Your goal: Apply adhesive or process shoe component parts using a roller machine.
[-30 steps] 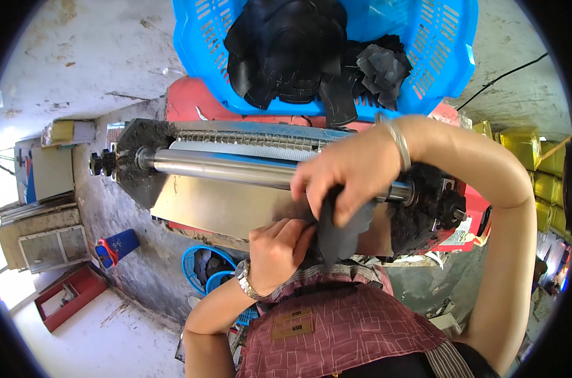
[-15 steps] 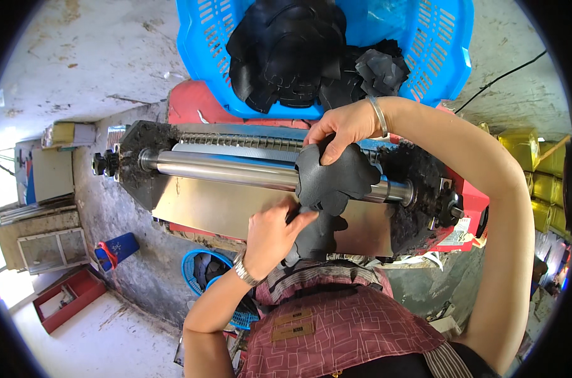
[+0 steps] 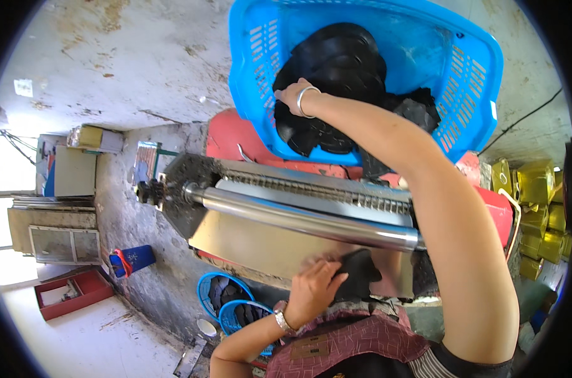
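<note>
My right hand (image 3: 295,96) reaches across the machine into a large blue plastic basket (image 3: 487,63), at the left edge of a heap of black leather-like cut pieces (image 3: 336,63). Its fingers curl down against the heap, and their tips are hidden, so whether they grip a piece does not show. Near my body, my left hand (image 3: 314,285) has a dark flat leather-like piece (image 3: 360,274) with a wavy edge between thumb and fingers, over the metal plate (image 3: 254,242). The fingers are slightly blurred. Above them runs a shiny steel roller (image 3: 298,217) of the machine.
A coiled spring-like shaft (image 3: 317,192) lies behind the roller, with a black knob (image 3: 148,193) at the machine's left end. Two small blue baskets (image 3: 201,291) with dark pieces stand below left. A blue bin (image 3: 135,260) is farther left; yellow wrapped blocks (image 3: 535,214) are stacked right.
My right hand has left the roller and moved up and left into the basket. The piece it held above the roller is no longer there. My left hand stays low. The view has shifted.
</note>
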Action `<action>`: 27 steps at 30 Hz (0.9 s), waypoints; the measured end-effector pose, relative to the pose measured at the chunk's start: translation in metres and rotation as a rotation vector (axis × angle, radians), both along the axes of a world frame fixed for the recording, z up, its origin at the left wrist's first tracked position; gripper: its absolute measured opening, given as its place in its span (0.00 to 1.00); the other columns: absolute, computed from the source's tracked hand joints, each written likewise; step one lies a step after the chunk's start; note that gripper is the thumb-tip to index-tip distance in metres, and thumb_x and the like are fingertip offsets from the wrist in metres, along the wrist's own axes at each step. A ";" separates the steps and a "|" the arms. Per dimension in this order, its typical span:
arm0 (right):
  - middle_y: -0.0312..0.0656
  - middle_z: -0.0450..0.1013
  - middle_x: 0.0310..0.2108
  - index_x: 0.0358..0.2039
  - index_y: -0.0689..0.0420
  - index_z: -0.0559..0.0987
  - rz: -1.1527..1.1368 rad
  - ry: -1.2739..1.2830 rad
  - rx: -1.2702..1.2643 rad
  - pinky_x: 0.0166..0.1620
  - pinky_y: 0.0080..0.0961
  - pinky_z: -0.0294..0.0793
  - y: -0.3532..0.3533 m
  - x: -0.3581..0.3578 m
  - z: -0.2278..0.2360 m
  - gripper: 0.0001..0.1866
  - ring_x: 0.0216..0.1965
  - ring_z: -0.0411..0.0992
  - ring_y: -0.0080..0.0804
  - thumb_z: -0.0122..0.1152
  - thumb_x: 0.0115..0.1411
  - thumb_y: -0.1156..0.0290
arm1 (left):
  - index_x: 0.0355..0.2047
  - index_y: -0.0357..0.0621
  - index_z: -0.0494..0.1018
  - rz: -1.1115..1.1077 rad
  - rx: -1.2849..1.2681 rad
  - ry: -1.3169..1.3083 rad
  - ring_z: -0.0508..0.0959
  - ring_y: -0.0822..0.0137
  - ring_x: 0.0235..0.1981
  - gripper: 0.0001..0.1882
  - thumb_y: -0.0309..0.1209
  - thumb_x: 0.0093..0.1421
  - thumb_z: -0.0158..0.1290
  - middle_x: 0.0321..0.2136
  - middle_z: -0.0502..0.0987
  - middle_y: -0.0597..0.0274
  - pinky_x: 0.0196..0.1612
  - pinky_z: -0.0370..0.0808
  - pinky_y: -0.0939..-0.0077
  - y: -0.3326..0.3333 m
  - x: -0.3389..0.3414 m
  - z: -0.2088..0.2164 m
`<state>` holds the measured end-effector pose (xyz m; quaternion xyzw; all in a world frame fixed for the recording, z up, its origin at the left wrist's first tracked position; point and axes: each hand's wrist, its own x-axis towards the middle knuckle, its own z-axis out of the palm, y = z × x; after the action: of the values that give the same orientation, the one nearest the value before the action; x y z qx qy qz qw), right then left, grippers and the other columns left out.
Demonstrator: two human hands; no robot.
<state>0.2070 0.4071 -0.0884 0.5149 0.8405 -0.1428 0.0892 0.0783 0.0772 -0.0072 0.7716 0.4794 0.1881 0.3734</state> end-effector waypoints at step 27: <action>0.35 0.73 0.24 0.34 0.61 0.75 -0.130 0.673 -0.404 0.31 0.20 0.68 -0.173 0.116 0.079 0.12 0.25 0.69 0.22 0.58 0.50 0.69 | 0.22 0.41 0.69 0.061 -0.141 -0.002 0.73 0.56 0.21 0.09 0.34 0.52 0.53 0.18 0.72 0.55 0.24 0.69 0.66 0.008 0.006 -0.002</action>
<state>0.3234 0.2337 -0.0092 0.4635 0.7434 -0.4714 -0.1009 0.0845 0.0855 -0.0088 0.7284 0.5143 0.1659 0.4212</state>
